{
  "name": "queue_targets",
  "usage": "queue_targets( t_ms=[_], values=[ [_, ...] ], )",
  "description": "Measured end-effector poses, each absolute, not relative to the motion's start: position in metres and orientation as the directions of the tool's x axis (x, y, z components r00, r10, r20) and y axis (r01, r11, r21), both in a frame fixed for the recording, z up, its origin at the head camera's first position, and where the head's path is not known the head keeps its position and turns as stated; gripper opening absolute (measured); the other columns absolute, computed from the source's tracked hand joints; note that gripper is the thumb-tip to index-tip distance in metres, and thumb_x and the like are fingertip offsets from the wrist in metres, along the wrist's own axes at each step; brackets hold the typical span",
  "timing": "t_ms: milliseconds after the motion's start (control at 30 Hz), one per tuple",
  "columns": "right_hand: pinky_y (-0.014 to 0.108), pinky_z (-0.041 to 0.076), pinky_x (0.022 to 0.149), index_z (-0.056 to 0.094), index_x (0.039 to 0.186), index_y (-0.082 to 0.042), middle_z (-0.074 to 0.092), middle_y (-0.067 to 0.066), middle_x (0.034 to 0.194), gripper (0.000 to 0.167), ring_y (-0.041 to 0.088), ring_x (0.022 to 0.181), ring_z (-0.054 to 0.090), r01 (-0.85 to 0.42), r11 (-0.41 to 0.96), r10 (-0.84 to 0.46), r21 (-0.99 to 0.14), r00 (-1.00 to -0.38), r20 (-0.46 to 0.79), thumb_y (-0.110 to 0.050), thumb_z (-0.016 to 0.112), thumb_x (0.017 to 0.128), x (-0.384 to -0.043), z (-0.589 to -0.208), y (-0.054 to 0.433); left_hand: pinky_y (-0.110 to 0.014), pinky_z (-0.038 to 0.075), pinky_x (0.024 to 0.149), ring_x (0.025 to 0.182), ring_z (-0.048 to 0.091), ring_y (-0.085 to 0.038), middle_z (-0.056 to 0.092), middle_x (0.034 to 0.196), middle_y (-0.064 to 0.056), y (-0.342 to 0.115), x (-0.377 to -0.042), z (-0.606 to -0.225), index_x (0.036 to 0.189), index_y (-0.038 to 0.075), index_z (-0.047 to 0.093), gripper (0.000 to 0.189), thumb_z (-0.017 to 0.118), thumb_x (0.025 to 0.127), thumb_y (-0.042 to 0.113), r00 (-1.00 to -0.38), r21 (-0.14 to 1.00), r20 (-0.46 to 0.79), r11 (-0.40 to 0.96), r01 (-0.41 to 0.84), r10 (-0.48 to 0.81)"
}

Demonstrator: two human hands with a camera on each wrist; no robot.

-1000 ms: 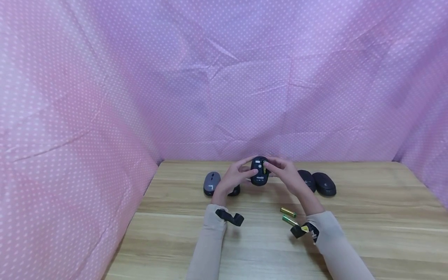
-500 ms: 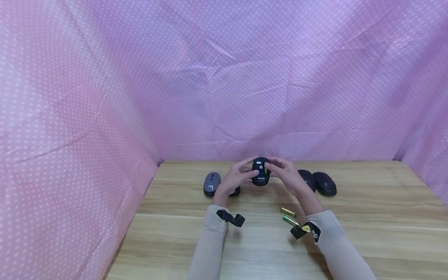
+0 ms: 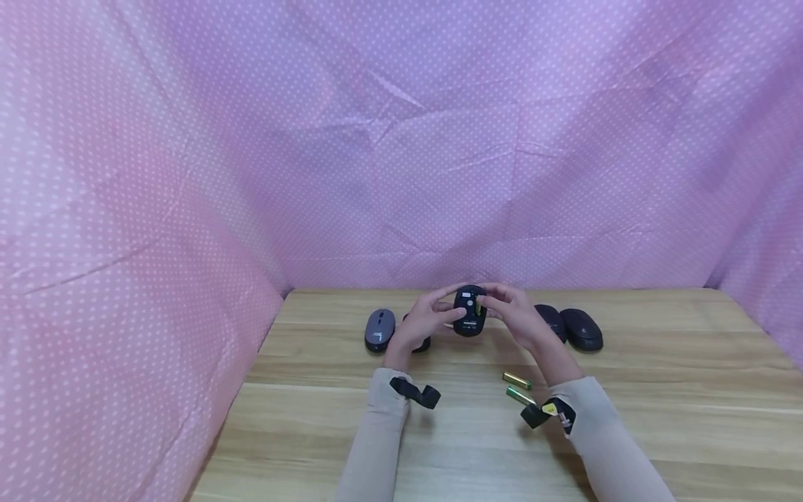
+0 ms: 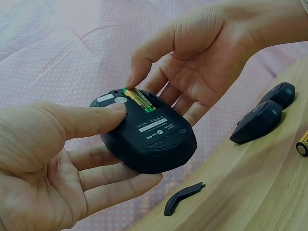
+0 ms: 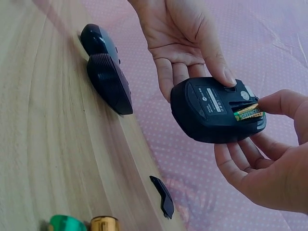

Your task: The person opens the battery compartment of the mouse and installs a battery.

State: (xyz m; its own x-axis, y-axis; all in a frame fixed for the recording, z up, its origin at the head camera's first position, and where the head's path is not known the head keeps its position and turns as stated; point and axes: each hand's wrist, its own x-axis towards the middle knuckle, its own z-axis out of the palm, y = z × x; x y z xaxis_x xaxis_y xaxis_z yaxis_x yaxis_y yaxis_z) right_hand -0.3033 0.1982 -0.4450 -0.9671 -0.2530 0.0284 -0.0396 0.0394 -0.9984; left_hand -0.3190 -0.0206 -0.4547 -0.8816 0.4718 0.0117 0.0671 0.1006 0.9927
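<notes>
A black computer mouse [image 4: 159,144] is held bottom side up above the far part of the table. My left hand [image 3: 419,324] grips it from the left, thumb across the label side and fingers beneath. From the other side my right hand [image 3: 517,315] holds it with fingers underneath. A green and gold battery [image 5: 249,113] lies in the uncovered slot, and the right thumb [image 5: 276,102] presses at its end. In the left wrist view a curved black piece like a battery cover [image 4: 184,198] lies on the table below the mouse.
Two loose batteries, one gold [image 3: 516,380] and one green [image 3: 519,395], lie near the right wrist. Two dark mice [image 3: 582,330] sit at the right. A grey mouse [image 3: 379,328] stands at the left beside a black one [image 3: 423,344] partly hidden by my wrist. Pink dotted cloth [image 3: 401,174] surrounds the table.
Both hands have shifted the mouse slightly right and down in the head view. The right thumb has stayed at the battery. The things on the table have not moved.
</notes>
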Motion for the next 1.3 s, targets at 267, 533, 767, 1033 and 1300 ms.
queue_targets(
  t_ms=[267,533,767,1033,1300],
  values=[
    [0.027,0.057,0.091,0.052,0.137,0.011,0.065,-0.005,0.111,0.042,0.005,0.100,0.064,-0.057,0.045,-0.248,-0.997,-0.968,0.044,-0.013,0.058,0.103,-0.3030,-0.4453,0.1960,-0.050,0.062,0.088,0.123,0.066,-0.032,0.051,0.151,-0.019,-0.0225,-0.3188,-0.4542,0.152,0.018,0.050,0.055,0.067,0.099,0.013,-0.874,0.994,0.009,0.093,0.062,0.486],
    [0.022,0.058,0.087,0.053,0.136,0.013,0.065,0.005,0.114,0.042,0.004,0.097,0.064,-0.068,0.071,-0.229,-0.995,-0.972,0.050,-0.012,0.058,0.103,-0.3008,-0.4438,0.1941,-0.048,0.063,0.085,0.121,0.067,-0.031,0.051,0.152,-0.017,-0.0224,-0.3190,-0.4552,0.149,0.024,0.054,0.053,0.067,0.099,0.013,-0.877,0.994,0.008,0.095,0.061,0.480],
    [0.024,0.058,0.086,0.054,0.135,0.012,0.064,0.006,0.110,0.040,0.004,0.095,0.063,-0.052,0.121,-0.190,-0.991,-0.981,0.028,-0.013,0.057,0.103,-0.2996,-0.4430,0.1921,-0.047,0.063,0.085,0.121,0.067,-0.032,0.050,0.153,-0.015,-0.0206,-0.3186,-0.4535,0.152,0.020,0.050,0.055,0.066,0.100,0.013,-0.870,0.991,-0.004,0.118,0.062,0.493],
    [0.020,0.058,0.083,0.056,0.135,0.011,0.063,0.009,0.110,0.040,0.006,0.093,0.062,-0.059,0.154,-0.181,-0.986,-0.983,0.030,-0.014,0.059,0.103,-0.3001,-0.4420,0.1918,-0.052,0.061,0.088,0.115,0.070,-0.027,0.051,0.152,-0.015,-0.0201,-0.3200,-0.4537,0.151,0.024,0.052,0.055,0.067,0.099,0.014,-0.880,0.989,-0.026,0.141,0.046,0.474],
    [0.019,0.058,0.081,0.054,0.136,0.014,0.064,0.013,0.110,0.041,0.004,0.091,0.062,-0.076,0.161,-0.198,-0.984,-0.979,0.043,-0.011,0.059,0.103,-0.3000,-0.4424,0.1925,-0.050,0.062,0.088,0.111,0.072,-0.027,0.057,0.146,-0.020,-0.0213,-0.3186,-0.4511,0.151,0.023,0.052,0.055,0.068,0.099,0.015,-0.881,0.986,-0.050,0.165,0.033,0.471]
  ],
)
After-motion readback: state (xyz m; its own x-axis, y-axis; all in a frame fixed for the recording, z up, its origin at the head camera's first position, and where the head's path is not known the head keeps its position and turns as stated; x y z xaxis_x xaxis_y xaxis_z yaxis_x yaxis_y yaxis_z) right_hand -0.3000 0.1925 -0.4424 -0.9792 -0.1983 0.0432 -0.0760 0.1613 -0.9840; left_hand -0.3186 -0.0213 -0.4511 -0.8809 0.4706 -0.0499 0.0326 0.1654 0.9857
